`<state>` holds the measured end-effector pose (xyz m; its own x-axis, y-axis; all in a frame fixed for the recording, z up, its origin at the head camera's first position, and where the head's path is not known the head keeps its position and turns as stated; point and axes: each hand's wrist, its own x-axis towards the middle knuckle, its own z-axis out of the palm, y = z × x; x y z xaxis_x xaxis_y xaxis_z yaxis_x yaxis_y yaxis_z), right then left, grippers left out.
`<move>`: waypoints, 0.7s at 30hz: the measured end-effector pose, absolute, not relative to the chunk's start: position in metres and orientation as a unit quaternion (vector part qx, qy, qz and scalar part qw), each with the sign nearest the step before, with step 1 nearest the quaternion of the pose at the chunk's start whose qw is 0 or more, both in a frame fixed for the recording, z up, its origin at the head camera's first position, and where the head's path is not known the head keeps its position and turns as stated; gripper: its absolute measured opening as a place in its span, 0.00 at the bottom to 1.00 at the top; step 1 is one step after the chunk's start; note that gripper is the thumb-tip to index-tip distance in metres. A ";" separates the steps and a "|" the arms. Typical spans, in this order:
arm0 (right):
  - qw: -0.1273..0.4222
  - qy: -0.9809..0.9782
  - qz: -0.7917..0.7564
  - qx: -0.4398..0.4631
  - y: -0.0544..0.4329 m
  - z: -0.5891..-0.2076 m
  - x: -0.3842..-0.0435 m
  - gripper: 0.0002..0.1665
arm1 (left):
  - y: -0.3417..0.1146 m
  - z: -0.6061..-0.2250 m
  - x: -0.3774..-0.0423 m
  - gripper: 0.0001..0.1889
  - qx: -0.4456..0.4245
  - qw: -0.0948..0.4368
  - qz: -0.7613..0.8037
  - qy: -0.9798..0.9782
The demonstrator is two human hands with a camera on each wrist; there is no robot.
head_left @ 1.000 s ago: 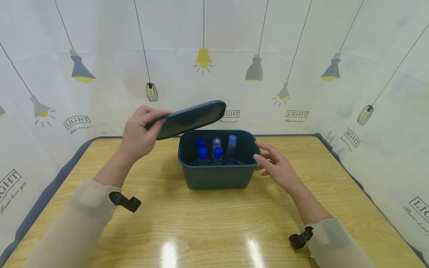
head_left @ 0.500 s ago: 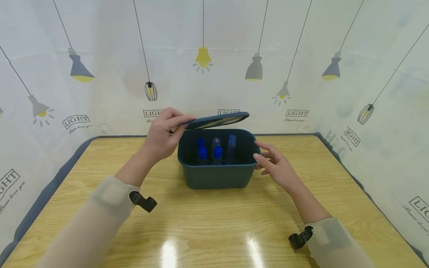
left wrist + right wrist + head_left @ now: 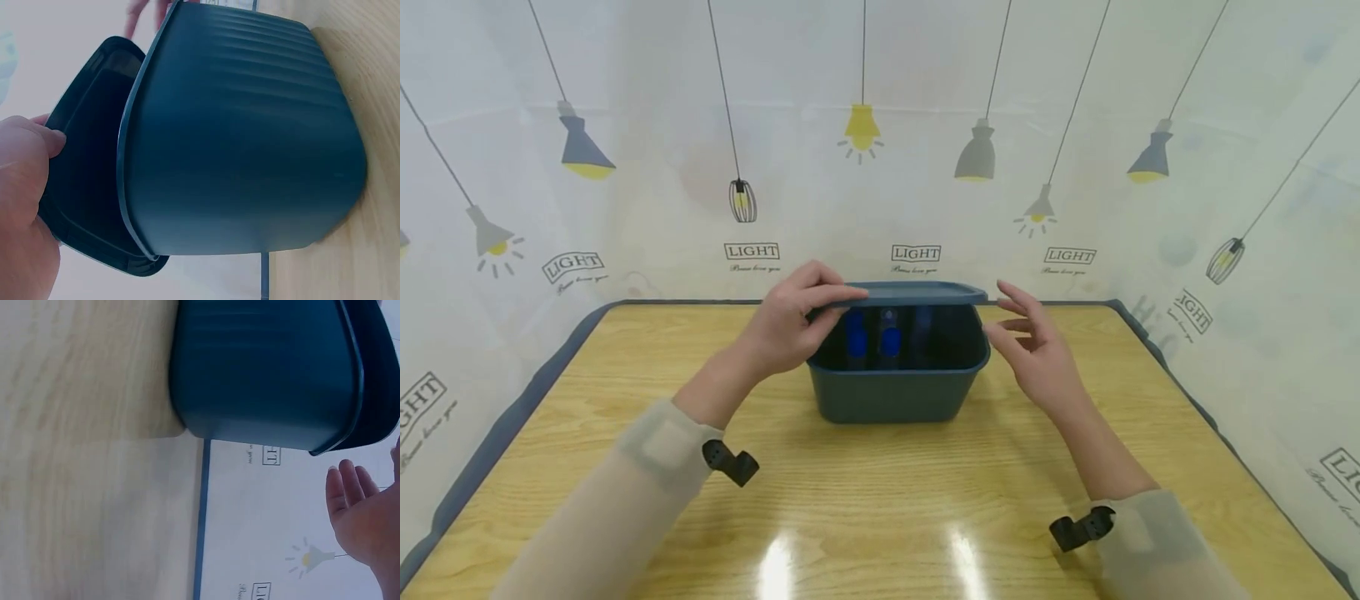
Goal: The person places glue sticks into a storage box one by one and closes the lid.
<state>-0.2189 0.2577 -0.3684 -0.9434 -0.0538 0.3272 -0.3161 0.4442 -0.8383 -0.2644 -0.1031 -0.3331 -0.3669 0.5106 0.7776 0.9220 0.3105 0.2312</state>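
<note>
A dark blue-green plastic bin (image 3: 895, 398) stands on the table, and several bottles with blue caps (image 3: 891, 342) stand inside it, partly shaded. My left hand (image 3: 793, 321) pinches the left end of the matching lid (image 3: 917, 292) between thumb and fingers. The lid lies tilted over the bin's back part, its front side raised, leaving a gap at the front. In the left wrist view the lid's underside (image 3: 94, 156) shows beside the bin wall (image 3: 244, 137). My right hand (image 3: 1037, 354) is at the bin's right end, fingers loosely bent and holding nothing.
The bin rests on a wooden table (image 3: 880, 500) with glare spots near the front. A pale curtain (image 3: 662, 167) printed with lamps and words hangs behind and along both sides. Small black cameras (image 3: 730, 462) sit on both wrists.
My left hand has carried the lid rightward and down, from beside and above the bin to over its back rim. The right hand has risen slightly from the bin's right rim.
</note>
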 end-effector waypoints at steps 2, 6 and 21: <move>0.125 -0.844 0.504 0.135 0.256 -0.364 -0.218 0.36 | -0.103 -0.335 -0.262 0.17 -0.491 0.297 -0.340 -0.745; 0.102 -0.857 0.475 0.173 0.257 -0.362 -0.217 0.30 | -0.103 -0.342 -0.258 0.17 -0.520 0.288 -0.332 -0.732; 0.103 -0.875 0.427 0.206 0.260 -0.383 -0.211 0.09 | -0.118 -0.380 -0.239 0.17 -0.502 0.251 -0.330 -0.759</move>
